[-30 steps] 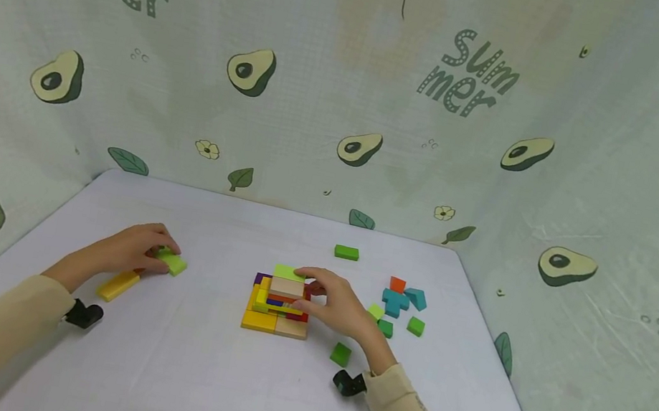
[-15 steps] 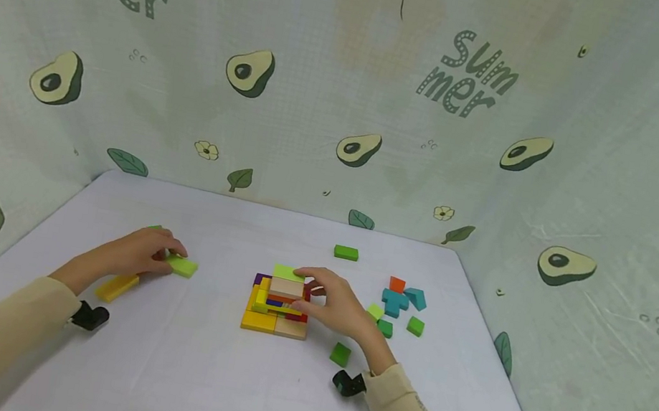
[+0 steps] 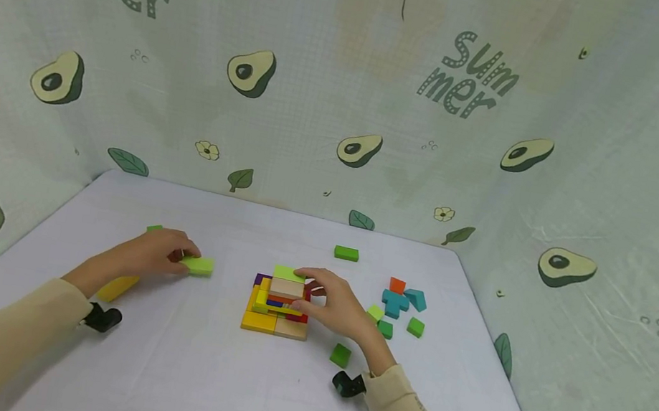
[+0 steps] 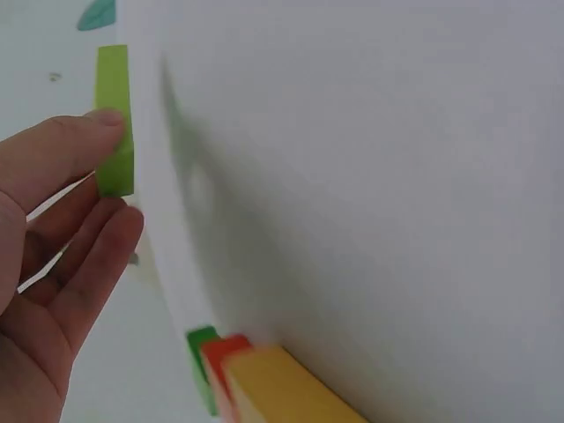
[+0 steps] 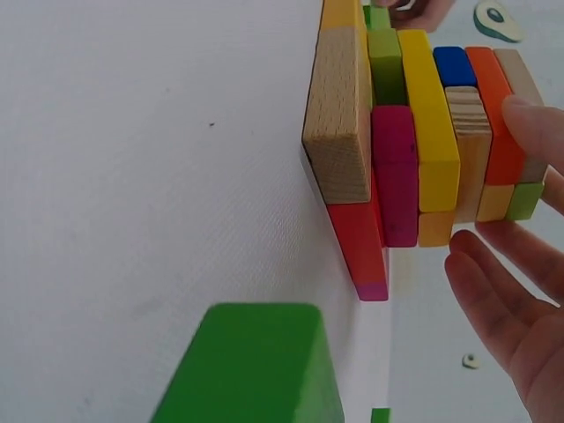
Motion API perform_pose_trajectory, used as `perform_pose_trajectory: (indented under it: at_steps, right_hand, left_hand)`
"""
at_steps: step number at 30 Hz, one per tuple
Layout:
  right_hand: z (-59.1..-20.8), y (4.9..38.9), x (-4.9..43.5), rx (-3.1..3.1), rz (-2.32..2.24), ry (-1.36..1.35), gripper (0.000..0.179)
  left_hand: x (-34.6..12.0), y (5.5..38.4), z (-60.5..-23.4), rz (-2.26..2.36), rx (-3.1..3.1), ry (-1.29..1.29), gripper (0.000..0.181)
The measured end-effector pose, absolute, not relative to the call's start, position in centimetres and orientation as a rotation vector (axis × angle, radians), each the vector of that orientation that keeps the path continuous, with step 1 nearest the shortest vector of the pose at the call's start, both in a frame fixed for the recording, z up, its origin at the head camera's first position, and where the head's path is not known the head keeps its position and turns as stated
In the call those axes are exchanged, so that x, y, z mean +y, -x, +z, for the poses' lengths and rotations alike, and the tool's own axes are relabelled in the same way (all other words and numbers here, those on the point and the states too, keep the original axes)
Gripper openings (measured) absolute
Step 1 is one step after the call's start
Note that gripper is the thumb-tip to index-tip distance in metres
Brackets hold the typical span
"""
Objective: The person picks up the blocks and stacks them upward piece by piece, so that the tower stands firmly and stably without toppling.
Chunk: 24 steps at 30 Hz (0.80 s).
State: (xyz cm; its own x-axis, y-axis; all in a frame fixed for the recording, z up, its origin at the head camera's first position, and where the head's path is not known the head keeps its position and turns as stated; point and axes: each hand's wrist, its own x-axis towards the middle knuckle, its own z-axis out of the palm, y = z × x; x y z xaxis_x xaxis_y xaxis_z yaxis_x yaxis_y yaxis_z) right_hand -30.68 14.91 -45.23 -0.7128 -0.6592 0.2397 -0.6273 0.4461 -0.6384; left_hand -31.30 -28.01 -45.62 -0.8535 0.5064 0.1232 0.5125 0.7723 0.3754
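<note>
My left hand pinches a light green block between thumb and fingers, left of a layered stack of coloured wooden blocks. In the left wrist view that block is held above the white surface. My right hand holds the upper part of the stack from its right side. Its thumb lies at an orange block near the top, with the other fingers round the right side. On top of the stack are a beige block and, behind it, a light green block.
Beneath the left forearm lies a yellow block, with a red and a green block beside it. Right of the stack are a dark green block and several teal, green and orange pieces. Farther back sits a green block.
My left hand has moved right toward the stack, carrying the light green block and turning it more level. My right hand has stayed at the stack.
</note>
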Motion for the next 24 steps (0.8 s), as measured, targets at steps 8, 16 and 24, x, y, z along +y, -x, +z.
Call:
perform_pose_trajectory:
  at_steps: [8,16,24]
  right_hand:
    - [-45.2,30.6,15.0,2.645,-1.122,1.15,0.058]
    - [-45.2,30.6,14.9,2.648,-1.138,1.143,0.061]
    - [-45.1,30.7,14.9,2.642,-1.195,1.16,0.073]
  left_hand:
    - [-23.6,30.8,-43.0,-0.69,-2.808,0.897,0.031]
    - [-18.4,30.1,-40.6,-0.708,-2.754,0.934,0.032]
    - [-14.5,30.3,-40.4,-0.76,-2.729,1.026,0.032]
